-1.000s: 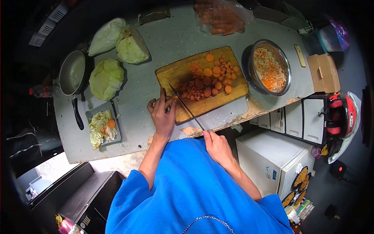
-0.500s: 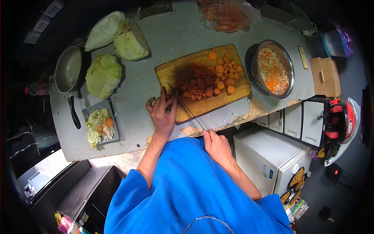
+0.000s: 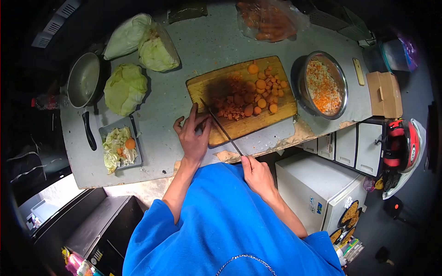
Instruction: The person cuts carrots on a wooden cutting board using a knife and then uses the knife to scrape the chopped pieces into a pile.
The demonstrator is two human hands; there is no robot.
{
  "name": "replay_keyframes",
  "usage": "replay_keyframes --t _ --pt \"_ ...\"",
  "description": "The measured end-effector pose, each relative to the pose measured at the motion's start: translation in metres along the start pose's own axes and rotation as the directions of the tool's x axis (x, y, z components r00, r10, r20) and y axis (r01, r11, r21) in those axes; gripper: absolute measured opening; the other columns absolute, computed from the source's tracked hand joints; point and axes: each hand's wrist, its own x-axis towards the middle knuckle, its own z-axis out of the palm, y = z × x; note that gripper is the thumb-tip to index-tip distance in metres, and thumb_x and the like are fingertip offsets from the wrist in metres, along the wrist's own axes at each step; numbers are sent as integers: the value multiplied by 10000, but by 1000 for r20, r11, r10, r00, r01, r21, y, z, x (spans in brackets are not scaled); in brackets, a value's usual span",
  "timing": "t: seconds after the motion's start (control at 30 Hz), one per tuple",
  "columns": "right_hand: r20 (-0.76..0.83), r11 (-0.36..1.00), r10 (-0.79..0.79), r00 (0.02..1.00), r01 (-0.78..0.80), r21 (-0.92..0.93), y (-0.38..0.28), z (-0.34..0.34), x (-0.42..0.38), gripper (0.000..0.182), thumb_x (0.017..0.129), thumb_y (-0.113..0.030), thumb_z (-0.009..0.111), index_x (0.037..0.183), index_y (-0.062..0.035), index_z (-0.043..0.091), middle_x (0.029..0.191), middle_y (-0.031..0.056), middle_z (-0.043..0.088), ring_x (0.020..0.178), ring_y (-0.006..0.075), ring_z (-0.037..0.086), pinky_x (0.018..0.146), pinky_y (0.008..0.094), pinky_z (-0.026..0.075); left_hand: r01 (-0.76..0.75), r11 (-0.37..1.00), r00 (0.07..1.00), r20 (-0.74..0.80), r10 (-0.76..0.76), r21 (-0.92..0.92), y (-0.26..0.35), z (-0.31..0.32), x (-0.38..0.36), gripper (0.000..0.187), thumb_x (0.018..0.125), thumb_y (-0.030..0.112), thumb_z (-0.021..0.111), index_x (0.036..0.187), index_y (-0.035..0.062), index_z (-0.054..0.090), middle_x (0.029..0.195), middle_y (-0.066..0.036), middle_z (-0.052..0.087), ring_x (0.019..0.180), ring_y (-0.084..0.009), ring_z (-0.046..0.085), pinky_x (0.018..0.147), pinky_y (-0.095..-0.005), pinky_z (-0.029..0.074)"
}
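Note:
My right hand is wrapped round the handle of a knife, whose blade slants up and left across the wooden cutting board. Left of the blade, my left hand rests at the board's lower left edge, fingers apart, with nothing visible in them. Its thumb is close to the blade. Just right of the blade lies a heap of small diced carrot, partly in shadow. Carrot rounds and chunks cover the board's right part.
A steel bowl of chopped carrot and pale bits stands right of the board. A bag of carrots lies behind. At left are cabbages, a frying pan and a grey tray of cabbage scraps. The table's front edge is chipped.
The view has shifted slightly. Both hands, the knife and the carrot pieces keep nearly the same places on and around the board.

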Motion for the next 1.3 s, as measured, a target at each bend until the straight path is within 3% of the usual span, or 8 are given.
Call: replay_keyframes --t 0.3,0.67,0.77,0.83,0.87,1.03,1.1,1.3 --pt "-8 1000 -9 1000 9 22 3 4 -1 449 1090 -377 496 958 24 651 788 327 667 817 551 646 710 612 508 6 1000 1000 8 -6 28 2 0 0 737 933 156 785 1528 -90 425 1001 -32 816 998 -158 723 1076 -403 331" --pt "47 989 29 998 -22 -145 -2 -3 4 519 1106 -415 444 945 25 669 857 334 688 872 535 665 754 606 525 -57 998 998 10 57 38 -1 0 3 686 921 131 787 1500 -78 483 970 -39 814 972 -165 711 1058 -397 344" --pt "118 996 11 993 -22 92 11 -6 6 578 1119 -448 417 854 13 644 768 274 697 767 449 706 718 534 522 -61 997 998 20 60 54 -2 -1 8 666 920 130 786 1500 -43 508 963 -33 812 971 -165 707 1054 -402 348" --pt "196 935 13 981 -81 345 23 -7 7 609 1131 -515 400 740 -58 499 579 38 499 497 177 455 508 332 401 -54 996 998 33 52 71 -2 -1 14 658 923 136 783 1505 -18 517 953 -29 811 966 -166 705 1053 -404 350" --pt "197 913 53 979 -128 388 25 -10 5 600 1126 -535 406 723 -95 467 594 -43 416 523 52 391 475 267 327 -68 997 997 41 66 48 -3 0 19 647 916 146 787 1494 -4 536 979 -33 809 942 -182 699 1053 -405 351" --pt "96 908 46 994 -81 412 30 -28 -1 604 1123 -534 416 732 -79 487 590 -26 444 510 79 424 472 279 358 -126 991 991 42 128 -43 0 -1 26 537 887 189 802 1388 60 657 1124 -54 778 989 -241 661 1059 -439 347" --pt "41 933 44 998 -55 356 30 -31 -4 615 1118 -545 419 750 -60 512 598 -12 473 520 91 463 483 286 383 -284 952 946 194 260 110 8 -7 26 380 866 217 814 1223 98 759 1212 -64 726 1115 -277 606 1067 -492 326" --pt "14 940 20 1000 -24 341 39 -26 -6 606 1123 -527 420 765 -49 521 616 2 498 542 97 484 498 296 397 -252 953 946 251 206 166 11 0 26 231 853 248 837 1043 118 814 1176 -60 718 1180 -305 558 1077 -512 291"
